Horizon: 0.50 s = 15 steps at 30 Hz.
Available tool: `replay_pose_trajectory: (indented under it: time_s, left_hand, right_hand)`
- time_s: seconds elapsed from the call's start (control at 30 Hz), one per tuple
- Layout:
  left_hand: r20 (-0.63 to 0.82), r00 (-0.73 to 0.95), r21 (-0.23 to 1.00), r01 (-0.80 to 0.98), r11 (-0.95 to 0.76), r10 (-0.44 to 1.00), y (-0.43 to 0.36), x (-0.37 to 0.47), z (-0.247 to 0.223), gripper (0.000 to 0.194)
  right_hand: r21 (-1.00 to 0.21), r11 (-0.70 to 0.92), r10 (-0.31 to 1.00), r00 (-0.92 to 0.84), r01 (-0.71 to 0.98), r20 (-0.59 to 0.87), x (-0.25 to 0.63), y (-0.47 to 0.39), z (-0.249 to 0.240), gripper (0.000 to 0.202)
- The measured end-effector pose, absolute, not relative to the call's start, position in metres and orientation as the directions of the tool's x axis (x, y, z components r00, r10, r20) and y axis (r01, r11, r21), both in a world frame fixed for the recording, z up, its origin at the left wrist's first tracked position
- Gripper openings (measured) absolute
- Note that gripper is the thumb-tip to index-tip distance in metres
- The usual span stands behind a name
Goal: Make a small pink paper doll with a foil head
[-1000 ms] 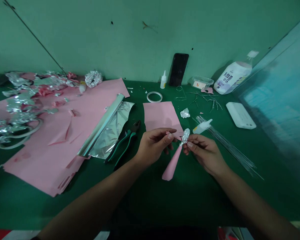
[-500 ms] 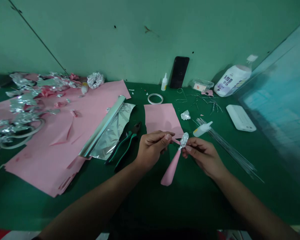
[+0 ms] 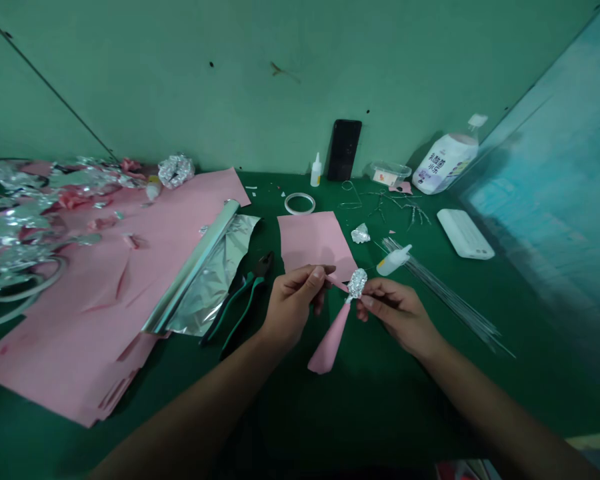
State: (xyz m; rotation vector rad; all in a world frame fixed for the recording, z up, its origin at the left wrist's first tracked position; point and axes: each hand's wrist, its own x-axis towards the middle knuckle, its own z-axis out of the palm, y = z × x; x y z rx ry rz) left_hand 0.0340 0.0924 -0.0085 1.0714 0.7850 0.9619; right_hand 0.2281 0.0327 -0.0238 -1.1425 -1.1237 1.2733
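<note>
Between my hands is a small figure with a crumpled foil ball on top and a long pink paper cone hanging tilted below. My left hand pinches the outer end of a thin pink paper strip that runs to the figure just under the foil. On the other side, my right hand has its thumb and fingertips closed at the figure's edge, beside the foil; the exact part gripped is hidden by the fingers. Behind my hands lies a pink paper sheet.
Green-handled pliers and a foil roll lie left, near large pink paper with foil scraps. Rightward are a glue bottle, wire rods and a white power bank. A phone leans against the wall.
The camera view has shifted, so everything sits a little further left in the picture. Both hands keep their hold on the figure, which is hardly changed.
</note>
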Motion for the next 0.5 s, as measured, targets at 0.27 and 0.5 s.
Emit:
replay_pose_trajectory:
  time_s: [0.27,0.5]
  left_hand:
    - [-0.107,0.403,0.910,-0.329,0.252,0.909,0.098,0.036,-0.015,0.024]
    - [-0.011,0.562,0.882,-0.385,0.273,0.827,0.089,0.045,0.008,0.030]
  right_hand:
    - [-0.989,0.121,0.977,0.167,0.083,0.134,0.225,0.036,-0.011,0.014]
    - [-0.966,0.215,0.935,0.254,0.143,0.246,0.208,0.030,0.025,0.014]
